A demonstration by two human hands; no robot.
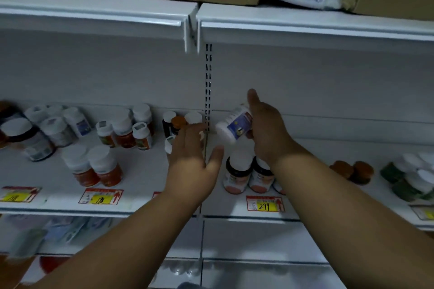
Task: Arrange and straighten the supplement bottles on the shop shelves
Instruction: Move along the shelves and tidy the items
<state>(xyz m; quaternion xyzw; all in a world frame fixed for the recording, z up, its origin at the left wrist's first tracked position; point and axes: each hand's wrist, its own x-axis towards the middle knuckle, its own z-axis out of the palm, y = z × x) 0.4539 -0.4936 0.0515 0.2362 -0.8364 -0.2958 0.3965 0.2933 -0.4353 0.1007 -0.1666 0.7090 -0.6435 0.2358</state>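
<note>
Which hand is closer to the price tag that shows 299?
Right. The right hand, which holds a white bottle, is above the 299 price tag, a little behind it. The left hand is open, further off to the tag's left.

Two bare forearms, no sleeves visible up to the frame edge. Left hand and right hand bare: no gloves, rings, watch or wristbands. Nails too blurred to tell.

A white shelf carries scattered supplement bottles above yellow price tags.
</note>
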